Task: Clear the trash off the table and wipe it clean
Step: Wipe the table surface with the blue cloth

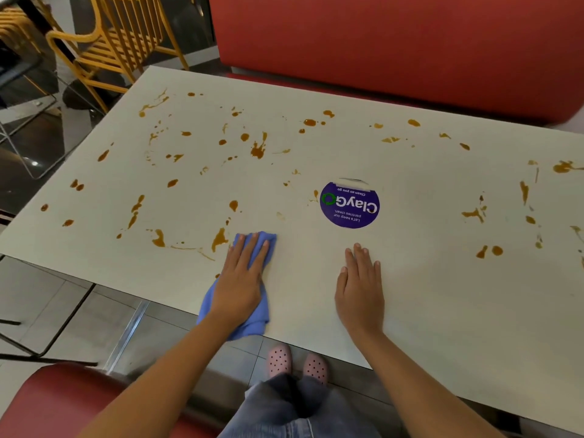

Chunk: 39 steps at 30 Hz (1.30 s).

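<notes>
The blue cloth (pixel 251 325) lies flat on the worktop (pixel 426 295) at its near edge, with one end hanging just over it; my left grip (pixel 241 279) rests on top with fingers straight and close together, pressing and not pinching, which I judge suits a broad flat stroke. My right grip (pixel 360 289) lies flat on bare worktop well to the right of the cloth, fingers straight, holding nothing; I take it as a brace while I lean in. The nearest brown stain (pixel 219 238) sits just beside the cloth's far left corner; more are scattered over the left half, along the far side and at the right end. I see no trash on the worktop, so I judge wiping to be the step in hand, barely begun. A round purple sticker (pixel 349 204) lies flat ahead of the right grip and should not catch a stroke. The far edge meets a red bench (pixel 379 42); the left edge is open toward yellow chairs (pixel 104 42). Strokes can run long, but pulling toward the near edge risks drips on my feet.
</notes>
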{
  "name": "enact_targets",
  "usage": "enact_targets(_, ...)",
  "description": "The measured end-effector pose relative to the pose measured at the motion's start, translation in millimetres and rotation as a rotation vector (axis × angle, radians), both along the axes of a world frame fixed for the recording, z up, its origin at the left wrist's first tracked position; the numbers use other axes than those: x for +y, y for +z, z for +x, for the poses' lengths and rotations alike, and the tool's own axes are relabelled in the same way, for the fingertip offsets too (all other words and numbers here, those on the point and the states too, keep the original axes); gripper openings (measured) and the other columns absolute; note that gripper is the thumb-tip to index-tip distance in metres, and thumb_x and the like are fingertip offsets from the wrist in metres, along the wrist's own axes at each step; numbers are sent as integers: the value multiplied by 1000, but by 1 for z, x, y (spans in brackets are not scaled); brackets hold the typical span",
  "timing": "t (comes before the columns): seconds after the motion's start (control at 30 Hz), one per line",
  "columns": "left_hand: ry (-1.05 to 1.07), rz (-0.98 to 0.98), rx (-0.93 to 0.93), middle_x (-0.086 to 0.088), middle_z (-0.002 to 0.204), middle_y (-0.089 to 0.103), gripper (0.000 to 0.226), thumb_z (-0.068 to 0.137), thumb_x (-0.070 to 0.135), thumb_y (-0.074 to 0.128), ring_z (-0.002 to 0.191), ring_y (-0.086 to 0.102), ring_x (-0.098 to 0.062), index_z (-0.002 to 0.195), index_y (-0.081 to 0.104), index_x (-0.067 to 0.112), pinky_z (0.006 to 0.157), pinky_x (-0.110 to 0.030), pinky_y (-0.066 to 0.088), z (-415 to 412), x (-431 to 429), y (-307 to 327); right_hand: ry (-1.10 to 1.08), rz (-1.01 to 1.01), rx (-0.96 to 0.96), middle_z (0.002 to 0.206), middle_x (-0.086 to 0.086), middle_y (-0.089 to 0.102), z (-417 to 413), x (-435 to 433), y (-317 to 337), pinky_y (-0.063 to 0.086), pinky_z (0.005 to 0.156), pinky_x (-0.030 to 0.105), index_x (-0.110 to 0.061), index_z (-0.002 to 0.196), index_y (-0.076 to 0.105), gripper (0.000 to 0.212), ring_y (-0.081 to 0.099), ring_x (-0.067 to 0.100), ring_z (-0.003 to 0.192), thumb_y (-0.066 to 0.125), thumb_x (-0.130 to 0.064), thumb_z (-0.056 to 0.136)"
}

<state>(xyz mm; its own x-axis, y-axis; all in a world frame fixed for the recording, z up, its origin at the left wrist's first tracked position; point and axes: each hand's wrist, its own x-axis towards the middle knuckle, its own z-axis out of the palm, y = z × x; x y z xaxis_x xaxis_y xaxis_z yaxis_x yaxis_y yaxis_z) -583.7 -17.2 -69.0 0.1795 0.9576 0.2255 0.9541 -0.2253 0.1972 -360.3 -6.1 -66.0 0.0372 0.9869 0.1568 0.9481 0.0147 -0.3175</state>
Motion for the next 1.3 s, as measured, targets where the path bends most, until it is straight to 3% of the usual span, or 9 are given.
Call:
enact_targets(0.2, -45, -26, -13, -20, 147, 33, 62, 79, 1, 28, 137, 20, -41, 140, 29, 6, 115, -41, 10, 35, -33, -5, -3, -8, -28, 133, 16, 53, 0, 0, -1, 29, 106, 46, -1, 123, 57, 50, 49, 29, 125, 21, -21, 95)
enact_targets(0.3, -99, -20, 18, -18, 146, 36, 59, 80, 0, 30, 135, 27, -42, 139, 30, 5, 110, -47, 21, 52, -12, -6, -6, -23, -40, 131, 16, 54, 0, 1, 0, 31, 104, 44, -1, 123, 58, 58, 51, 29, 123, 10, -25, 99)
enact_targets(0.5, -108, -48, 74, -24, 142, 38, 59, 80, 0, 29, 129, 34, -49, 139, 30, 4, 107, -54, 31, 30, 26, -5, -2, -23, -53, 130, 15, 56, 1, 1, 1, 34, 103, 43, -1, 121, 59, 49, 52, 29, 122, 24, -21, 93)
enact_targets(0.6, 25, -65, 37, -29, 140, 37, 64, 76, -12, 45, 128, 32, -53, 137, 30, 3, 98, -60, 38, 0, 25, -4, 10, -28, -46, 130, 14, 56, 2, 1, 1, 33, 104, 44, -2, 121, 59, 48, 52, 28, 123, 26, -21, 93)
enact_targets(0.67, 75, -9, 35, -29, 139, 36, 59, 78, -10, 45, 128, 28, -49, 135, 33, 1, 99, -60, 37, -17, 13, -1, 13, -28, -37, 130, 14, 56, 2, 1, 2, 32, 104, 45, -2, 121, 59, 47, 51, 28, 123, 26, -20, 93)
enact_targets(0.8, -30, 14, 70, -22, 146, 29, 50, 89, 4, 29, 134, 27, -46, 138, 31, 0, 111, -51, 22, -17, -29, 3, -4, -44, -40, 130, 15, 56, -1, 1, 3, 33, 104, 47, -2, 121, 59, 48, 51, 29, 123, 25, -21, 93)
enact_targets(1.03, -132, 20, 31, -21, 141, 42, 43, 95, 16, 33, 133, 30, -37, 129, 50, -5, 110, -45, 23, 21, -29, 6, -21, -67, -59, 130, 17, 55, -5, 0, 3, 35, 103, 46, 0, 121, 58, 48, 51, 31, 123, 24, -18, 93)
enact_targets(1.3, -259, -46, 27, -18, 141, 43, 49, 90, 12, 37, 130, 38, -42, 139, 32, 14, 109, -46, 30, -22, 30, -3, -12, -127, -20, 135, 18, 50, -3, 1, 2, 25, 108, 46, 2, 125, 53, 49, 46, 33, 127, 22, -18, 94)
